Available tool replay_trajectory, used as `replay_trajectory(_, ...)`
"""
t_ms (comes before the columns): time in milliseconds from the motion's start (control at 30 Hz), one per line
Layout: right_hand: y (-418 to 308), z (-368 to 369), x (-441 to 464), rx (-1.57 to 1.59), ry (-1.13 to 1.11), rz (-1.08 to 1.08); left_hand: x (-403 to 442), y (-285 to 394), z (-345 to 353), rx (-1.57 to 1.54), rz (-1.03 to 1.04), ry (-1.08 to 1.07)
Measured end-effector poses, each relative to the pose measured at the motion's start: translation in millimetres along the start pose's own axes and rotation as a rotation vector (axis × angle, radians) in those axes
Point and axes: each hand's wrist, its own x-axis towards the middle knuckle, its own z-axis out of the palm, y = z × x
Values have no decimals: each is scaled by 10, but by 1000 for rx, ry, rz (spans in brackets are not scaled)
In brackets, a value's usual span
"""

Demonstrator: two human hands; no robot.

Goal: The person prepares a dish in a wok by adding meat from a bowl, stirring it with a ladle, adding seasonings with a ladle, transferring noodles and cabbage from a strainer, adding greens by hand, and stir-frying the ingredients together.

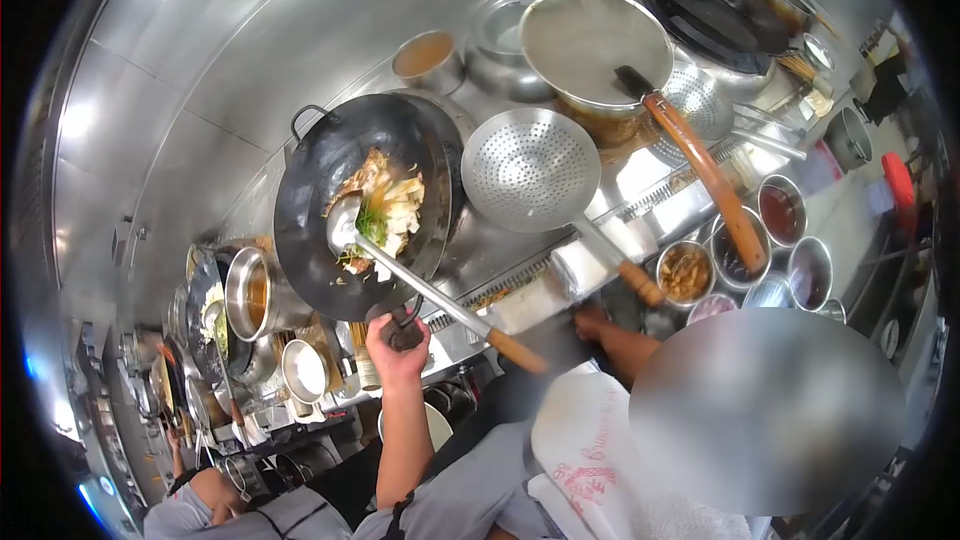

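Stovetop (492,258), left fist (401,353) at wok (308,202)

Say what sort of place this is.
Probably a commercial kitchen: a big black round metal wok with food in it, a round silver perforated metal strainer with a wooden handle grip, and clustered round silver metal containers, some holding sauce or ingredients.

food (402,215) and ladle head (343,222) in wok (310,190) | strainer (530,168) right of wok | pot (612,122) behind strainer
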Motion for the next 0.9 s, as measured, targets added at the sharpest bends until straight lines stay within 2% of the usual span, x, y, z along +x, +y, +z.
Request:
replay_trajectory(133, -55, 73, 317, -228, -109, -28, -63, -39, 16, 34, 40, 2)
replay_trajectory(267, 377, 149, 906, 24, -252, -9, -60, -52, 10, 21, 34, -1)
replay_trajectory(333, 354, 135, 967, 148, -315, 4, -54, -74, 11, 15, 34, -1)
replay_trajectory(367, 359, 113, 983, 132, -317, -4, -58, -73, 7, -1, 43, -2)
replay_trajectory(433, 22, -62, 423, -10, -241, 17, -46, -75, -5, 17, 16, -28)
replay_trajectory(467, 71, -31, 477, 103, -235, 20, -48, -86, 3, -3, 24, -32)
replay_trajectory(533, 828, 46, 1482, 89, -304, -6, -65, -98, 15, 26, 24, -26)
replay_trajectory(567, 841, 489, 1822, 92, -377, -23, -64, -99, 14, 7, 33, -30)
replay_trajectory(700, 491, 236, 1319, 154, -432, 56, -74, -115, 11, -6, 18, -43)
replay_trajectory(767, 506, 221, 1253, 81, -354, 12, -78, -113, 10, -17, 28, -40)
replay_trajectory(900, 581, 241, 1381, -7, -343, 27, -34, -121, -47, -15, 14, -77)
